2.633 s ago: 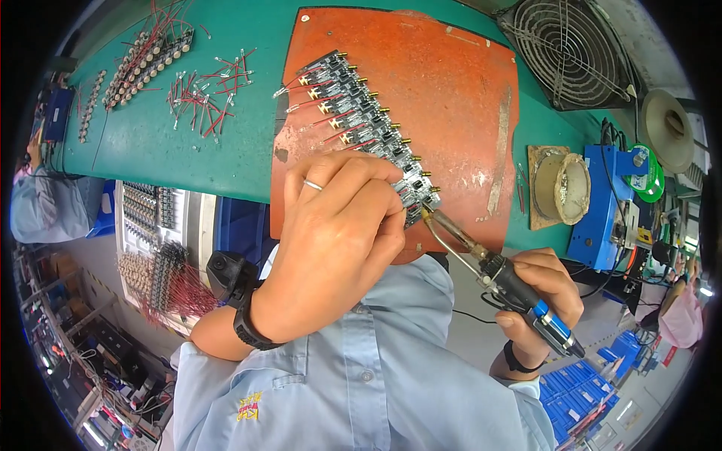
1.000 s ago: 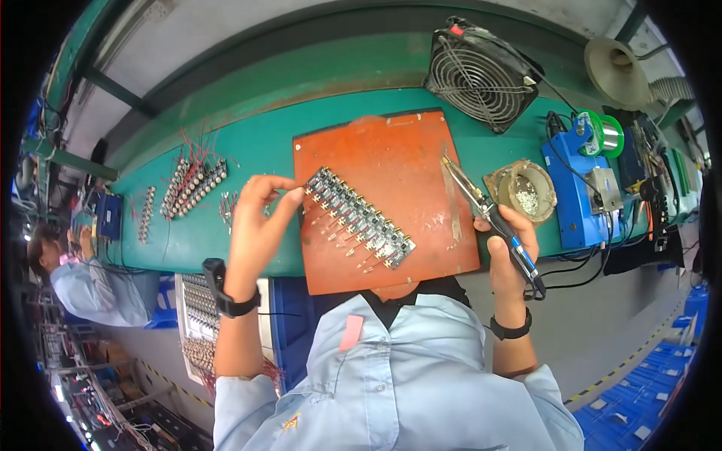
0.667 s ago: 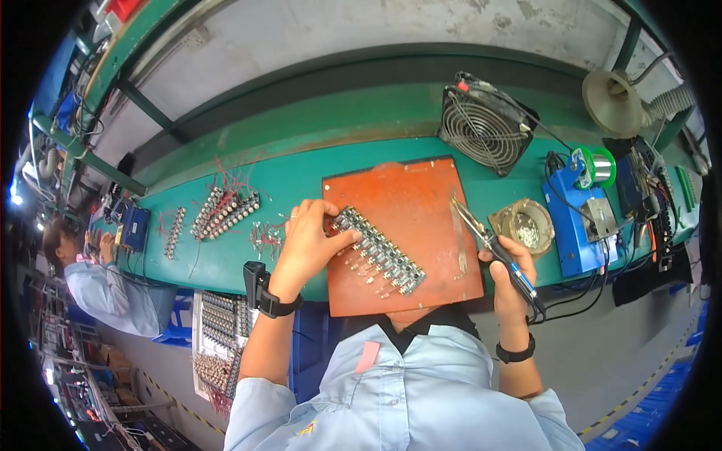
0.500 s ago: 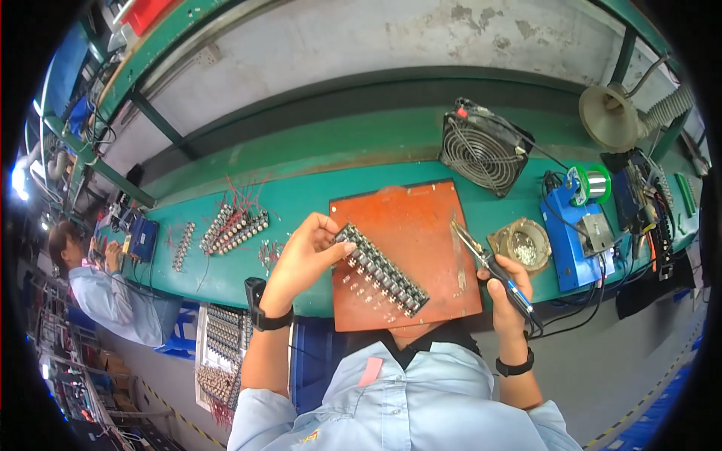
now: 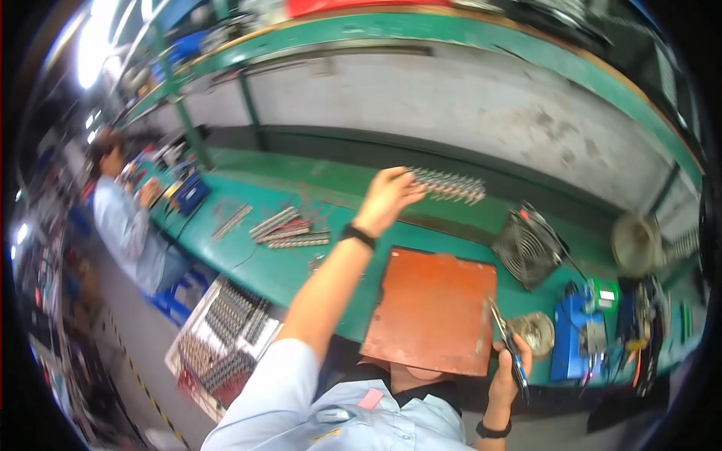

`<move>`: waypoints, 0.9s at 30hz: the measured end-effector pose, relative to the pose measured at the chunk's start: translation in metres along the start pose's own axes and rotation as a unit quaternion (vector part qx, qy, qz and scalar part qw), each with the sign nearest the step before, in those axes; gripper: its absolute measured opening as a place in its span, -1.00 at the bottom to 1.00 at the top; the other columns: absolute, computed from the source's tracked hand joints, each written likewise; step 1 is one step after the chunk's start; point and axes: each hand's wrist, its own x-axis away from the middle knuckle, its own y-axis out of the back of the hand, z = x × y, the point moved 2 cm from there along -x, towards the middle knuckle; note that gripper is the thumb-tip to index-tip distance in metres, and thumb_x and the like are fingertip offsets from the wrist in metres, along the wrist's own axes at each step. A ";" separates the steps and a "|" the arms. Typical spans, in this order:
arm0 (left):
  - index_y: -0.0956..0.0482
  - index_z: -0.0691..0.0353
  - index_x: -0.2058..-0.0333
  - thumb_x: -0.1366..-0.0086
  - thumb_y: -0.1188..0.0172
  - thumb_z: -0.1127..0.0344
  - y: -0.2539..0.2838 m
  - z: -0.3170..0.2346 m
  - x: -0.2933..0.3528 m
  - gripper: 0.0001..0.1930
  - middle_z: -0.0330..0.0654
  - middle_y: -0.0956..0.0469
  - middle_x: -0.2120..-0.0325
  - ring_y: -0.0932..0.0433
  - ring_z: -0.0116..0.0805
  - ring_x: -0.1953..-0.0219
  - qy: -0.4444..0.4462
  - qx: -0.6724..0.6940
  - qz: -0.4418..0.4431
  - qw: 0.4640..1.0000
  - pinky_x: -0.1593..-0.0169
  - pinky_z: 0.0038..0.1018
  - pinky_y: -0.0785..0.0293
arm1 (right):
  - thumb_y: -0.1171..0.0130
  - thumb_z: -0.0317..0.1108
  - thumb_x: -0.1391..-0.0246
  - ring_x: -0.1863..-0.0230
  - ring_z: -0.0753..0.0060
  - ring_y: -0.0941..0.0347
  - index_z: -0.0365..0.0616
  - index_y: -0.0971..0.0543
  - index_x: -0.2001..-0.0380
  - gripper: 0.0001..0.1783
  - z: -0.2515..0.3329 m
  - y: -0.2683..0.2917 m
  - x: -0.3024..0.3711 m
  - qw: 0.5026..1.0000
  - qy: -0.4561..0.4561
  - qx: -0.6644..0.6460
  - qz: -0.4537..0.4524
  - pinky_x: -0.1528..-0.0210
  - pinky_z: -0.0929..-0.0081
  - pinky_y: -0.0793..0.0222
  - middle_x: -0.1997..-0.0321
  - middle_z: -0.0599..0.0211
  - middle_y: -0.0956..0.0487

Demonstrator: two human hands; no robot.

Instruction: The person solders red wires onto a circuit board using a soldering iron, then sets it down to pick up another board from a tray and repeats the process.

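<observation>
The board strip [image 5: 449, 186] has left the orange mat [image 5: 432, 312] for twelve o'clock, pinched in our left hand [image 5: 386, 201]; our right hand [image 5: 509, 368] (at four o'clock) grips the soldering iron [image 5: 503, 328].

no words or numbers can be read — the marks are too small or blurred. a pale label sits on the green spool [image 5: 604, 286] at the right of the frame; a yellow mark [image 5: 329, 434] and an oval patch [image 5: 334, 414] on the light blue shirt [image 5: 406, 430], lower centre — both illegible.
</observation>
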 end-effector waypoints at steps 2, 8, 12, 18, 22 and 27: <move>-0.04 0.35 -0.21 -0.32 -0.11 0.36 -0.023 0.019 -0.017 -0.41 0.05 -0.31 -0.02 -0.39 -0.06 -0.10 -0.008 0.020 -0.011 1.000 -0.14 -0.14 -0.42 | -0.23 -0.31 -0.10 0.16 0.44 -0.45 -0.34 -0.38 -0.04 -0.50 -0.001 0.004 0.002 1.000 0.023 -0.005 -0.003 -0.01 0.45 -0.34 0.16 0.24 -0.51; -0.01 0.30 -0.28 -0.31 -0.14 0.24 -0.029 0.020 0.029 -0.32 0.02 -0.18 -0.20 -0.26 -0.22 -0.21 0.072 -0.142 -0.009 0.987 -0.23 -0.24 -0.24 | -0.21 -0.32 -0.12 0.14 0.42 -0.43 -0.36 -0.36 -0.05 -0.51 -0.014 0.005 0.000 1.000 0.029 -0.001 -0.005 -0.02 0.44 -0.33 0.11 0.21 -0.47; -0.13 0.28 -0.23 -0.29 -0.17 0.24 -0.011 -0.049 0.098 -0.39 -0.03 -0.24 -0.18 -0.23 -0.20 -0.24 -0.018 -0.174 0.058 0.983 -0.17 -0.29 -0.30 | -0.16 -0.30 -0.16 0.14 0.41 -0.41 -0.35 -0.34 -0.08 -0.51 -0.007 0.002 0.000 1.000 0.019 0.011 0.005 -0.03 0.42 -0.31 0.09 0.19 -0.45; -0.42 0.29 -0.01 -0.31 -0.15 0.33 0.091 -0.144 0.211 -0.67 -0.18 -0.52 0.10 -0.46 -0.40 0.01 -0.166 -0.313 -0.108 0.929 -0.08 -0.44 -0.39 | -0.17 -0.13 -0.17 -0.09 0.10 -0.38 -0.34 -0.21 -0.20 -0.31 0.018 -0.011 -0.007 0.987 0.090 0.118 0.053 -0.11 0.10 -0.33 -0.22 -0.06 -0.34; -0.54 0.34 0.19 -0.23 -0.19 0.34 0.232 -0.162 0.310 -0.77 -0.12 -0.58 0.31 -0.53 -0.41 0.21 -0.141 -0.537 -0.366 0.747 0.10 -0.49 -0.44 | -0.17 -0.14 -0.17 -0.13 0.11 -0.34 -0.32 -0.21 -0.20 -0.33 0.013 -0.016 0.000 0.986 0.076 0.121 0.088 -0.22 0.02 -0.23 -0.21 -0.03 -0.34; -0.58 0.33 0.31 -0.09 -0.26 0.27 0.324 -0.102 0.410 -0.75 -0.01 -0.58 0.35 -0.56 -0.11 0.31 0.006 -0.661 -0.460 0.592 0.17 -0.30 -0.47 | -0.13 -0.18 -0.18 -0.08 0.17 -0.35 -0.32 -0.23 -0.19 -0.37 0.001 -0.022 0.000 0.986 0.035 0.108 0.120 -0.19 0.10 -0.24 -0.15 0.01 -0.36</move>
